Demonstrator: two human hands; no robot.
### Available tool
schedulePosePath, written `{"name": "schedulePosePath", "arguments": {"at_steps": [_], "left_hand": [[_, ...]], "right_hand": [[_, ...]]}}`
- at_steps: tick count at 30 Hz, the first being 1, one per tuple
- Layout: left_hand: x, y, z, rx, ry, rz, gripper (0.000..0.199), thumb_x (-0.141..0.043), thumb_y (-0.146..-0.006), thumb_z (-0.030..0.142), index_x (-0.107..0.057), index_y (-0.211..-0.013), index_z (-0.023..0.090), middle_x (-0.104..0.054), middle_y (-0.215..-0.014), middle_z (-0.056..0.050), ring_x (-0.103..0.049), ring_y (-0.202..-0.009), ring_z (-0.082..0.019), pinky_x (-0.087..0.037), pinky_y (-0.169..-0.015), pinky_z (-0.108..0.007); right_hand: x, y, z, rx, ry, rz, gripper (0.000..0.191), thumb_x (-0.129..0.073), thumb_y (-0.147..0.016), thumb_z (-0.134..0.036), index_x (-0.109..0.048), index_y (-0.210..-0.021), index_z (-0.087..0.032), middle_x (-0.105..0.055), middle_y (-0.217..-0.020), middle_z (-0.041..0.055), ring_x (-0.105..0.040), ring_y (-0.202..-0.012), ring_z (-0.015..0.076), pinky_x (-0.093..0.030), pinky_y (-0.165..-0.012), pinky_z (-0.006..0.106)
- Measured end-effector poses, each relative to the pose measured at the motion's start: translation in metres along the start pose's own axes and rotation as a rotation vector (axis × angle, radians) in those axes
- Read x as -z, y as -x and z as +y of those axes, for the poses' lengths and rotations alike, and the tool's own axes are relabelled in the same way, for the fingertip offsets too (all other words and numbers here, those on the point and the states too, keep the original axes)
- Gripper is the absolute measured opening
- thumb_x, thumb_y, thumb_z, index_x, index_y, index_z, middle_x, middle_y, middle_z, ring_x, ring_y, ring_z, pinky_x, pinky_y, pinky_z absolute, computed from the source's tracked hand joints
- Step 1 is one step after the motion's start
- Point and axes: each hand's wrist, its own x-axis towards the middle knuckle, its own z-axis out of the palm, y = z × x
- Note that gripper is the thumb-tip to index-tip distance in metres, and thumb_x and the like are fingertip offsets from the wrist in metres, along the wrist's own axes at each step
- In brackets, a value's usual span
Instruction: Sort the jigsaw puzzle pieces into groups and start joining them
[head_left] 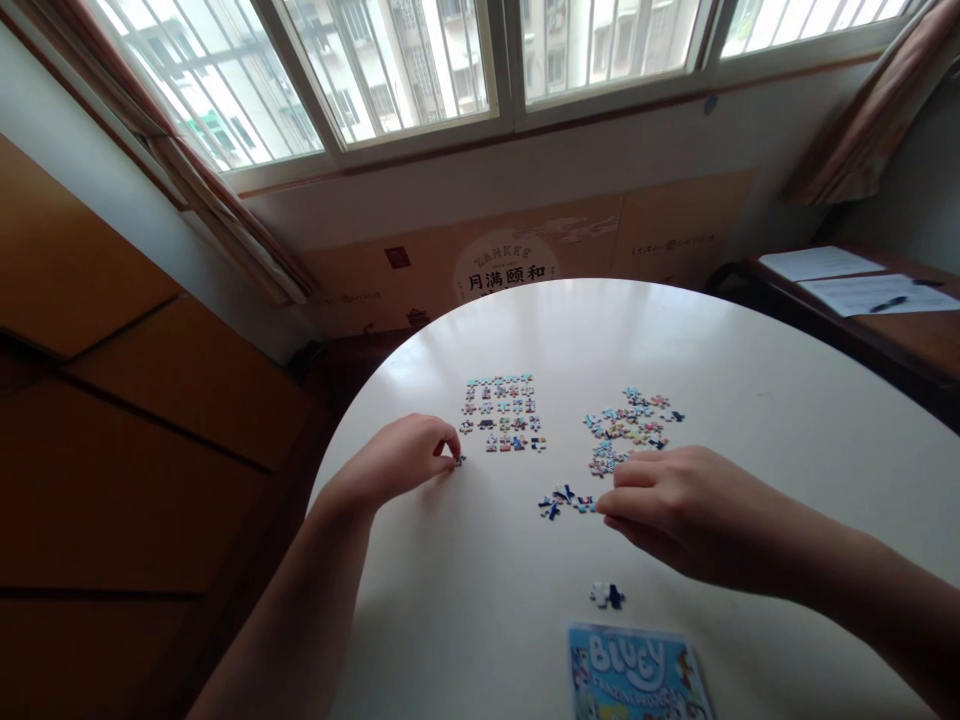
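Note:
My left hand [420, 452] pinches a small jigsaw puzzle piece [460, 461] at the table's left, close to the lower left corner of several rows of laid-out puzzle pieces [504, 408]. My right hand [664, 500] has its fingertips closed at the right end of a small cluster of dark blue and white puzzle pieces [564, 497]. Whether a piece is between those fingers is hidden. Just beyond that hand lies a loose heap of mixed puzzle pieces [626, 428]. Two joined pieces [606, 596], white and dark blue, rest nearer to me.
A blue "Bluey" box or booklet [637, 670] lies at the near edge of the view on the round white table [450, 620]. On the right, a dark desk holds papers [862, 290] and a pen [889, 304]. Windows and curtains stand behind.

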Motion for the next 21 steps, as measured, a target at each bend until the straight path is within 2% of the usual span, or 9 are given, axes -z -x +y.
{"name": "schedulePosePath", "arguments": {"at_steps": [8, 11, 15, 18, 21], "left_hand": [[-0.012, -0.01, -0.005, -0.081, 0.04, 0.124, 0.019, -0.063, -0.081, 0.02, -0.079, -0.09, 0.026, -0.07, -0.082, -0.001, -0.064, -0.078, -0.018, -0.042, -0.068, -0.027], [-0.012, -0.009, -0.011, -0.115, 0.06, 0.177, 0.015, -0.065, -0.083, 0.022, -0.078, -0.091, 0.025, -0.069, -0.08, -0.001, -0.063, -0.075, -0.017, -0.042, -0.067, -0.026], [-0.009, -0.008, -0.013, -0.14, 0.073, 0.3, 0.009, -0.066, -0.085, 0.023, -0.076, -0.086, 0.023, -0.067, -0.077, 0.0, -0.06, -0.071, -0.016, -0.041, -0.065, -0.026], [-0.011, -0.008, -0.004, -0.189, 0.083, 0.333, 0.009, -0.067, -0.087, 0.022, -0.074, -0.082, 0.021, -0.065, -0.074, 0.0, -0.058, -0.068, -0.015, -0.039, -0.063, -0.026], [-0.018, -0.008, 0.016, -0.292, 0.097, 0.301, 0.011, -0.066, -0.089, 0.024, -0.072, -0.08, 0.02, -0.066, -0.077, 0.0, -0.058, -0.069, -0.014, -0.039, -0.063, -0.025]], "right_hand": [[0.0, 0.001, -0.002, 0.006, 0.011, -0.009, 0.028, -0.045, -0.101, -0.022, -0.068, -0.086, -0.022, -0.062, -0.07, 0.001, -0.049, -0.06, 0.0147, -0.024, -0.055, 0.031], [-0.001, 0.001, 0.006, -0.025, 0.027, 0.064, 0.029, -0.045, -0.102, -0.023, -0.071, -0.088, -0.022, -0.064, -0.07, 0.0012, -0.053, -0.061, 0.0151, -0.03, -0.056, 0.03], [-0.003, 0.004, 0.027, -0.144, 0.085, 0.207, 0.027, -0.049, -0.101, -0.029, -0.074, -0.091, -0.023, -0.07, -0.077, 0.0033, -0.063, -0.069, 0.0173, -0.04, -0.061, 0.03], [-0.004, 0.004, 0.036, -0.194, 0.116, 0.274, 0.027, -0.051, -0.101, -0.029, -0.075, -0.092, -0.023, -0.074, -0.084, 0.0044, -0.067, -0.073, 0.0184, -0.046, -0.064, 0.031], [-0.004, 0.003, 0.034, -0.18, 0.11, 0.305, 0.026, -0.052, -0.1, -0.028, -0.076, -0.092, -0.022, -0.075, -0.084, 0.0045, -0.069, -0.074, 0.0185, -0.049, -0.065, 0.031]]}}
